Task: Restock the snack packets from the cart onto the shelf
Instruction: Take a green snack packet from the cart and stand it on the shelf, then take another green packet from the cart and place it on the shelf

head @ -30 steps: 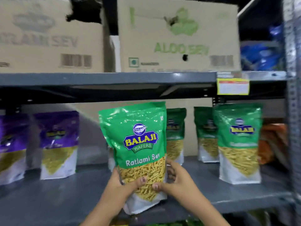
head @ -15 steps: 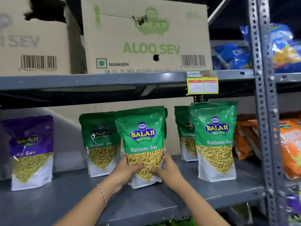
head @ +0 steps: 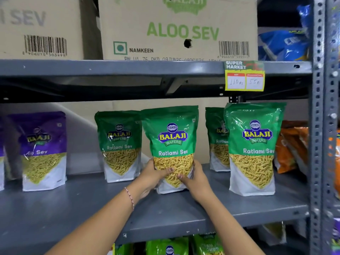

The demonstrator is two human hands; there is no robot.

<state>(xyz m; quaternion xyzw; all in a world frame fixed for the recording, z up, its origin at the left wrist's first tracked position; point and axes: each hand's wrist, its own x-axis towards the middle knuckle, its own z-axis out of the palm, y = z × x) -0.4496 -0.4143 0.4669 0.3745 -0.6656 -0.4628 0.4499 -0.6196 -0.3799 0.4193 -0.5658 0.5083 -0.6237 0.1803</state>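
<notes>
My held packet (head: 170, 144) stands on the shelf (head: 73, 208) between two packets: one behind-left (head: 119, 144), one right (head: 253, 148); cartons (head: 176, 28) sit above.

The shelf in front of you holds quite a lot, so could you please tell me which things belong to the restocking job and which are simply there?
Part of the job:
- Ratlami Sev packet, upright, gripped by both hands
- left hand
- right hand
- grey shelf

Just there:
- Aloo Sev carton, shelf above
- price tag
- purple packet
- orange packets
</notes>
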